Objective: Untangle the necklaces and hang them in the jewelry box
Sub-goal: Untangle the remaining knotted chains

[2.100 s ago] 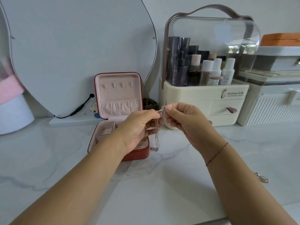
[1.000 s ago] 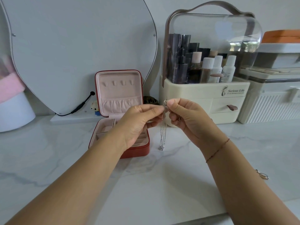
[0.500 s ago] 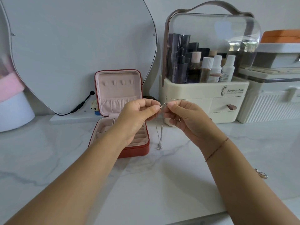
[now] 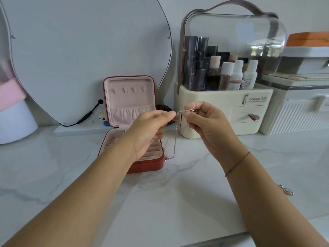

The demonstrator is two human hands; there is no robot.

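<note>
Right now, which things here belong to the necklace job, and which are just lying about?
In the job:
silver chains, pinched by left hand and right hand
open red jewelry box, lid hooks bare

Lying about:
mirror
cosmetics organizer
white ribbed case
small metal trinket on the counter, too small to identify

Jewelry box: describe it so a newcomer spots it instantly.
Start at the big curved mirror, back left. At its lower right, on the marble counter, sits the jewelry box, left of the cream cosmetics case. Only it is red, lid open, pink inside.
</note>
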